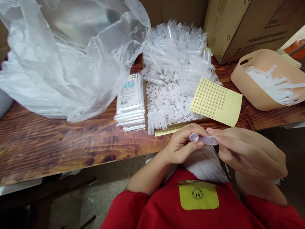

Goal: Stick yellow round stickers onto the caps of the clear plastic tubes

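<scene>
My left hand [184, 143] is closed around a clear plastic tube [194, 137], whose round end points up toward me. A second clear tube [207, 140] lies crosswise between my hands, its left part among my left fingers. At its other end, the fingertips of my right hand [240, 149] pinch it. Both hands are above my lap, just off the table's front edge. Beyond them stands a shallow cardboard tray heaped with clear tubes [176, 71] and small white plastic parts [171, 111]. A yellow sheet of small round stickers [214, 101] rests on its right front corner.
A large translucent plastic bag [71, 70] covers the table's left side. Beside the tray lies a stack of flat printed packets [131, 95]. To the right are a peach basket [259, 86] with white strips [276, 82] and a cardboard box [252, 28]. The wooden table [71, 140] ends before my lap.
</scene>
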### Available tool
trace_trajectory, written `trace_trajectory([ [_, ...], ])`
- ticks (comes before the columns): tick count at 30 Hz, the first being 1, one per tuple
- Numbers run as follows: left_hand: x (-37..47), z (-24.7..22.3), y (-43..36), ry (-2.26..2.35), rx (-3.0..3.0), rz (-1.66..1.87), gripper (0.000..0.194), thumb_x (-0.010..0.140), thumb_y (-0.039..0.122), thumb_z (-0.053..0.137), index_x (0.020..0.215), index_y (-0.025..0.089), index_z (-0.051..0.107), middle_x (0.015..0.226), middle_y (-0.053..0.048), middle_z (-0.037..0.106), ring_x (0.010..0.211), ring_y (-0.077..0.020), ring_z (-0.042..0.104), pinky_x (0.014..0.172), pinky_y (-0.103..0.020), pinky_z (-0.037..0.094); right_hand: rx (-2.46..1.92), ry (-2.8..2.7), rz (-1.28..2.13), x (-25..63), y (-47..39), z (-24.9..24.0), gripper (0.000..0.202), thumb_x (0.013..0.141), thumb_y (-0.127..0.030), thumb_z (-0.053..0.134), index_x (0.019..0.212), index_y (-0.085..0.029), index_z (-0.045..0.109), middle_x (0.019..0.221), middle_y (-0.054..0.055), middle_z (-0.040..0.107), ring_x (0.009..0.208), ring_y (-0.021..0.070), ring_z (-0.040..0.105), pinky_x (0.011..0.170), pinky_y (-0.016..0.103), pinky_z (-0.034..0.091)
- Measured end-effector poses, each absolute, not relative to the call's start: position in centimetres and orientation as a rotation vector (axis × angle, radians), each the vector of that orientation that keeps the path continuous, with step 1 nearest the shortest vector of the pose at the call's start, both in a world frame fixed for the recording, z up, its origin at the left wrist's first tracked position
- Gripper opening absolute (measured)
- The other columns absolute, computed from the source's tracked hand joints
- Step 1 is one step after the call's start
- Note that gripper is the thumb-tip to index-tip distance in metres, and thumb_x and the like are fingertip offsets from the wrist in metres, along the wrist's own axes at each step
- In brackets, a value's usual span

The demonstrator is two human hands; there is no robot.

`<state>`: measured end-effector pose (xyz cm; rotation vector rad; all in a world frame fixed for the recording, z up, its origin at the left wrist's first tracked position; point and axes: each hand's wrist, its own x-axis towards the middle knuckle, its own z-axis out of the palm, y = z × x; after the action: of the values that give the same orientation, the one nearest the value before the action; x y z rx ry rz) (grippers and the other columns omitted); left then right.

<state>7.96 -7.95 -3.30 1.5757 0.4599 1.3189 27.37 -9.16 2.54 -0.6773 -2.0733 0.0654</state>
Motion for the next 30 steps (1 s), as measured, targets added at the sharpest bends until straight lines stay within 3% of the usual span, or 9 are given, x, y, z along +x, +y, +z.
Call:
trace_trajectory([
  [9,7.9,-3.2,-8.0,0.491,1.569,1.277,0.016,0.098,0.028,0.061,0.108,0.019,0.070,0.099,-0.008,0.071,0.092,-0.0181,0.066,0.085,-0.031,0.053,-0.679,-2.233,0.162,28.8,-9.3,2.7,0.030,0.092,-0.006,0.062,0.122,-0.008,0.065,0.112,0.014,0.077,0.110,0.0207,0.073,0.103,0.027,0.059],
  [18,8.0,-3.2,-7.9,0.502,1.556,1.260,0.015,0.097,0.027,0.062,0.106,0.019,0.070,0.091,-0.006,0.068,0.087,-0.0168,0.064,0.081,-0.030,0.052,-0.871,-2.293,0.084,29.0,-10.8,3.9,0.033,0.095,-0.009,0.059,0.128,-0.013,0.064,0.122,0.010,0.074,0.110,0.0212,0.072,0.105,0.032,0.057],
  [21,8.0,-3.1,-7.9,0.505,1.545,1.253,0.015,0.097,0.027,0.062,0.106,0.019,0.070,0.093,-0.007,0.069,0.087,-0.0164,0.064,0.082,-0.029,0.051,-0.797,-2.296,0.106,28.5,-10.2,3.4,0.026,0.093,-0.007,0.062,0.119,-0.011,0.065,0.118,0.014,0.075,0.111,0.0214,0.071,0.101,0.034,0.058],
  [25,7.9,-3.2,-7.9,0.478,1.567,1.282,0.016,0.097,0.026,0.062,0.109,0.020,0.070,0.097,-0.007,0.070,0.090,-0.0158,0.065,0.084,-0.028,0.052,-0.576,-2.219,0.099,27.7,-9.1,2.3,0.010,0.092,-0.007,0.064,0.099,-0.013,0.067,0.105,0.016,0.076,0.102,0.0230,0.073,0.081,0.035,0.063],
  [30,8.0,-3.2,-8.1,0.461,1.637,1.285,0.017,0.098,0.026,0.060,0.111,0.019,0.070,0.097,-0.008,0.070,0.089,-0.0167,0.066,0.082,-0.029,0.053,-0.545,-2.088,0.245,27.0,-9.0,2.5,0.023,0.086,0.002,0.066,0.098,-0.018,0.066,0.102,0.010,0.077,0.092,0.0189,0.075,0.073,0.031,0.063],
])
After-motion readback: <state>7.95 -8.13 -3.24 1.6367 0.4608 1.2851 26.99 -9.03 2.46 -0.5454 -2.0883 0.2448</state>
